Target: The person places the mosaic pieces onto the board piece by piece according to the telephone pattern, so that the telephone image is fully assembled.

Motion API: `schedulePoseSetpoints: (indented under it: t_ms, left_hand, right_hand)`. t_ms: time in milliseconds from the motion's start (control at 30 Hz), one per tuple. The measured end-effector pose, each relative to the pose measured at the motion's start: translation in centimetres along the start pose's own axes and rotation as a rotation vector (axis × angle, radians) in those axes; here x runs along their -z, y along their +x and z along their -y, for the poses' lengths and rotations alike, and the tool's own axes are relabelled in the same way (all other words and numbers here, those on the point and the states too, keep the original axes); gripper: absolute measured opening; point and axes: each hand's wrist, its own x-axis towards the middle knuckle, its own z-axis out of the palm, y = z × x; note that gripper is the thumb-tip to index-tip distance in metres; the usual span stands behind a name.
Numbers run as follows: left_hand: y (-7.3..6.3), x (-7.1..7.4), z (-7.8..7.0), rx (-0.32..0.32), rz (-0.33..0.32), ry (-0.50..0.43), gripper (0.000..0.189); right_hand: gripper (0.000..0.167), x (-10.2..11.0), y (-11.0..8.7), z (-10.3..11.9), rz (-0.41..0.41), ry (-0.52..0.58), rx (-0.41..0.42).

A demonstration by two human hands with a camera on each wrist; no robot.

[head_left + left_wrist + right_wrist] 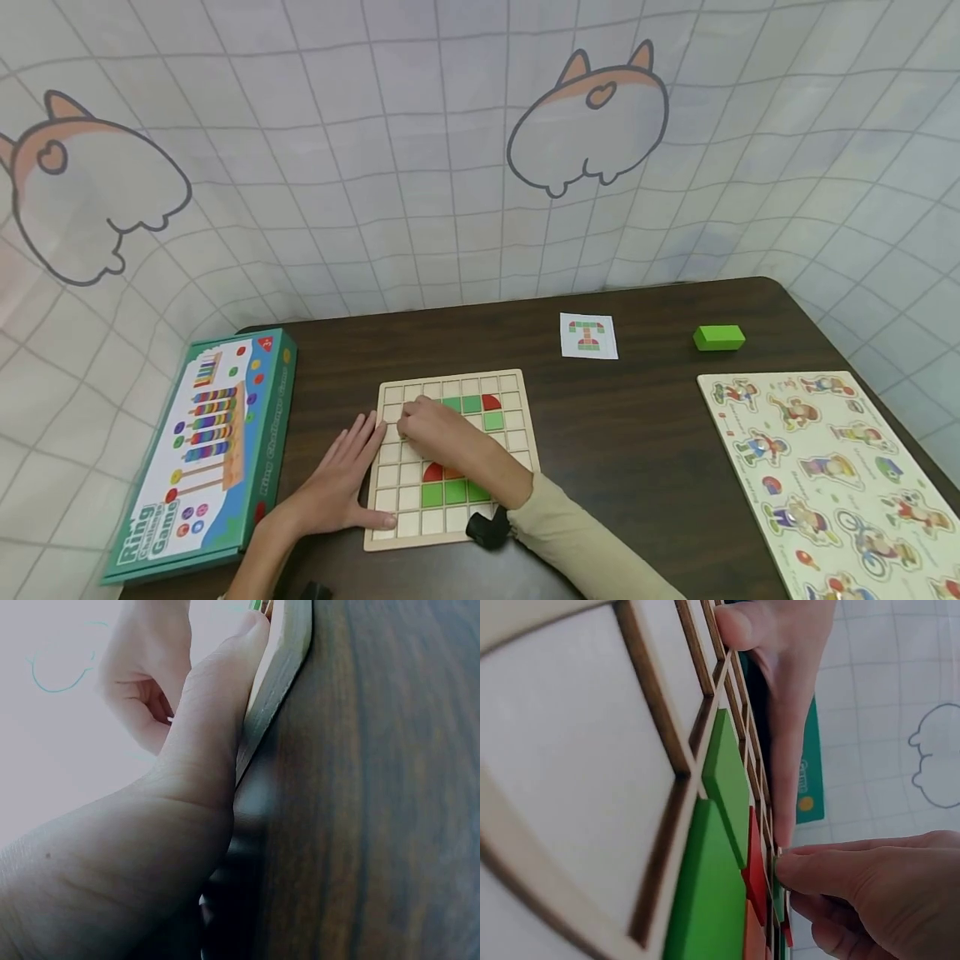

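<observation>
A wooden grid board [409, 498] lies on the table with coloured tiles in some cells. My left hand [337, 475] rests at its left side, fingers extended along the edge and thumb on the near left corner. Over the upper left cells, my right hand [442, 433] pinches what looks like a small green tile [778, 894], mostly hidden by the fingers. To the right of that hand sit green tiles [471, 404] and a red quarter-circle tile [491, 402]. Nearer the front are a row of green tiles [455, 492] and another red quarter-circle tile [432, 473], partly covered by the forearm.
A Ring Challenge Game box [195, 450] stands left of the board. Behind and to the right lies a pattern card [588, 336] with a T shape. Farther right are a green block [718, 337] and a picture puzzle board [825, 483]. A patterned curtain [472, 208] surrounds the table.
</observation>
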Motion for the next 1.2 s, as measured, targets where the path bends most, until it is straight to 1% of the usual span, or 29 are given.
schedulePoseSetpoints:
  t_ms: [267,367,500,567,633,667,733,833,900,1033,1100,1200]
  left_hand:
    - [0.0,-0.1,0.2,-0.025,-0.019,-0.004,0.121]
    - [0.0,0.1,0.1,-0.020,-0.010,0.008,0.122]
    - [0.0,0.2,0.1,-0.008,0.001,0.019,0.122]
    - [0.0,0.3,0.1,-0.002,0.005,0.021,0.123]
    - [0.0,0.3,0.0,0.004,0.009,0.028,0.123]
    - [0.0,0.3,0.0,0.009,0.011,0.032,0.124]
    - [0.0,0.3,0.0,0.013,0.015,0.042,0.125]
    - [0.1,0.3,-0.1,0.020,0.017,0.049,0.126]
    - [0.2,0.3,-0.2,0.024,0.019,0.046,0.126]
    - [0.1,0.2,-0.2,0.027,0.020,0.047,0.126]
    - [0.0,0.2,-0.2,0.024,0.015,0.048,0.126]
    - [0.0,0.1,-0.2,0.028,0.019,0.044,0.125]
  right_hand:
    - [0.016,0.4,0.1,-0.7,0.005,0.155,0.068]
    - [0.017,0.4,0.0,-1.0,0.021,0.228,0.062]
    - [0.022,0.5,-0.1,-1.3,0.047,0.343,0.032]
    - [0.023,0.6,-0.2,-1.5,0.061,0.382,0.029]
    - [0.022,0.9,-0.3,-2.0,0.059,0.412,0.032]
    - [0.022,1.2,-0.3,-2.4,0.051,0.422,0.033]
    - [0.022,1.8,-0.8,-3.5,0.008,0.450,0.019]
    - [0.021,2.9,-2.0,-5.6,-0.094,0.466,-0.018]
    - [0.022,3.3,-3.0,-7.0,-0.138,0.469,-0.058]
    - [0.024,3.6,-5.1,-9.2,-0.196,0.463,-0.147]
    - [0.025,3.7,-6.0,-10.0,-0.230,0.457,-0.190]
    - [0.027,4.0,-7.2,-10.8,-0.280,0.424,-0.227]
